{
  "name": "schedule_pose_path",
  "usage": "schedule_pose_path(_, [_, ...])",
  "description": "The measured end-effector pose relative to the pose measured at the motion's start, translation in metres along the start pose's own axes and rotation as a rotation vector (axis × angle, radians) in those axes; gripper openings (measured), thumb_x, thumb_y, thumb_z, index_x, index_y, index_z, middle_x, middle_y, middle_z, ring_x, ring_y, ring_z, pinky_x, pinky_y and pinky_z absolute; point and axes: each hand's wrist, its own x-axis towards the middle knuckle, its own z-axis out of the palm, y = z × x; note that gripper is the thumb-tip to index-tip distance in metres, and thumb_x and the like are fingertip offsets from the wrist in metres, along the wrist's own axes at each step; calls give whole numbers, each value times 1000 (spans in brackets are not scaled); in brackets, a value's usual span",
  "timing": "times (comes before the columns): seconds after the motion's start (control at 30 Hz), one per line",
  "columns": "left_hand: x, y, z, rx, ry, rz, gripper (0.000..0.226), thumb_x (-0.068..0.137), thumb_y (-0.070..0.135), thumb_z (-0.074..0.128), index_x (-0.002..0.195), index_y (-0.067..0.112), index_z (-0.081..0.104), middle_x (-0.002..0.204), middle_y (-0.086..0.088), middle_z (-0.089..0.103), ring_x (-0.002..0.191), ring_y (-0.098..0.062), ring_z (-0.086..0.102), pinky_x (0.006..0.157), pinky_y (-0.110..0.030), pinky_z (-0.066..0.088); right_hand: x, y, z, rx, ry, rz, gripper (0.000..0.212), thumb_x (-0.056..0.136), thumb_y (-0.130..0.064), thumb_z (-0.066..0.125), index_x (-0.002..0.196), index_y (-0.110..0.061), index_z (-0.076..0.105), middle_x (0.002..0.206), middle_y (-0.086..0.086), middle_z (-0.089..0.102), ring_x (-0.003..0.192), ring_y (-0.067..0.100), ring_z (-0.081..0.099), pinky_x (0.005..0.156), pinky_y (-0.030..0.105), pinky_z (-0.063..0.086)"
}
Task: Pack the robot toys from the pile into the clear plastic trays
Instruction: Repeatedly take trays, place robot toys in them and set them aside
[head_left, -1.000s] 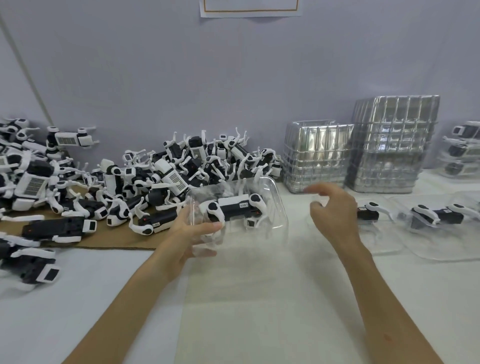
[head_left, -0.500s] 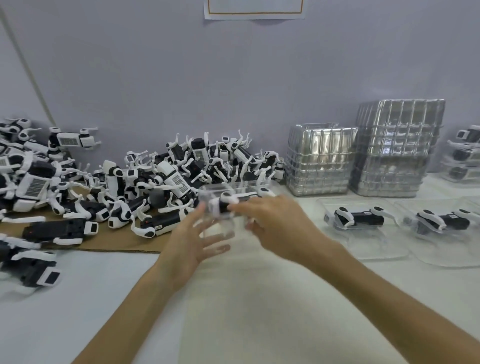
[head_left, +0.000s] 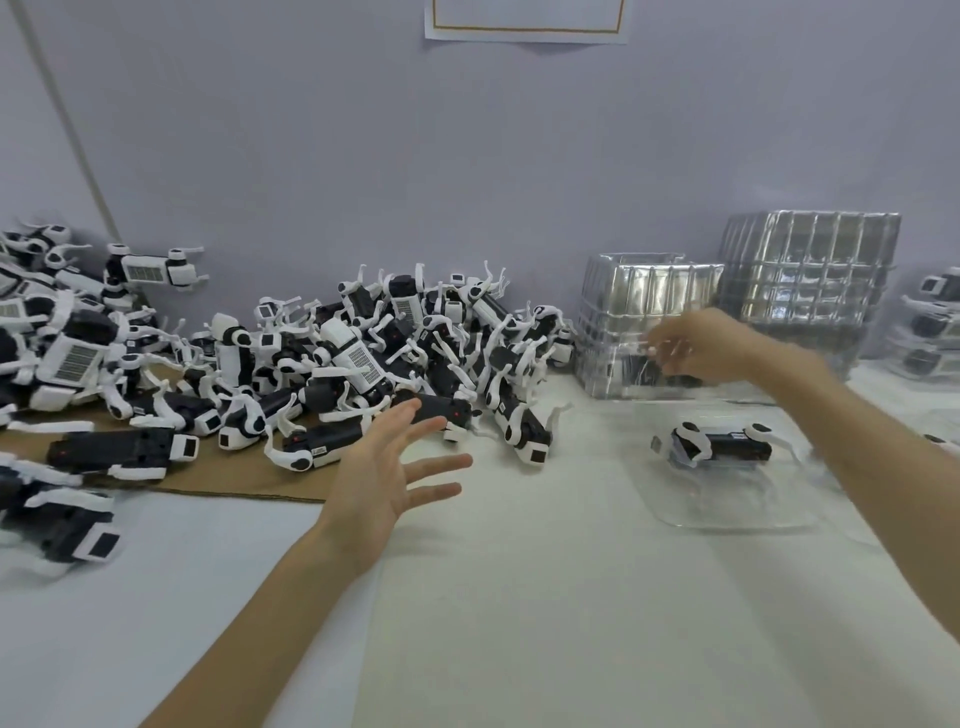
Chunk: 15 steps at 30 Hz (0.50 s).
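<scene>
A pile of black-and-white robot toys (head_left: 363, 364) lies at the back left of the white table. My left hand (head_left: 389, 478) hovers open just in front of the pile, fingers spread and holding nothing. My right hand (head_left: 701, 348) is raised in front of the shorter tray stack, its fingers curled round a clear plastic tray (head_left: 623, 376). That tray is blurred by motion, and a dark toy (head_left: 675, 371) shows faintly inside it. Below my right hand, another clear tray (head_left: 737, 514) lies on the table with a robot toy (head_left: 722, 444) in it.
Two stacks of clear trays (head_left: 649, 296) (head_left: 810, 270) stand against the wall at the back right. Packed trays (head_left: 930, 322) are stacked at the far right edge. The pile rests partly on brown cardboard (head_left: 208, 478). More toys (head_left: 57, 519) lie at the left edge.
Both hands held the tray with its toy at the middle. My left hand has let go and opened. My right hand has carried the tray to the right, towards the stacks.
</scene>
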Motion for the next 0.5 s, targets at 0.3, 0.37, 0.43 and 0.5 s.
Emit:
schedule_pose_path(0.3, [0,0,-2,10,4,1,67,80,41,62,141,18,49,133,-9,63,103,-42,70,72,-46,60,27,21,35,-42,-420,175,62,88,9,49,135,-29,63,123,-6,63,111,22,63,102,37,50])
schedule_pose_path(0.37, [0,1,-1,10,12,7,64,82,40,62,141,17,50,132,-8,64,103,-42,70,72,-46,60,30,16,24,-131,-457,222,64,89,11,38,128,-31,67,127,-6,62,112,24,61,105,42,50])
schedule_pose_path(0.43, [-1,2,-1,22,12,15,58,87,38,62,140,18,50,132,-7,64,102,-41,71,70,-44,60,29,4,17,-162,-320,222,52,95,5,38,114,-29,73,126,-2,67,111,23,63,104,39,50])
schedule_pose_path(0.5, [-3,2,1,40,24,17,57,88,38,62,139,18,50,132,-7,64,102,-40,71,69,-42,59,26,-8,18,-117,-77,165,34,100,-9,47,117,-24,72,129,1,66,114,23,63,103,40,49])
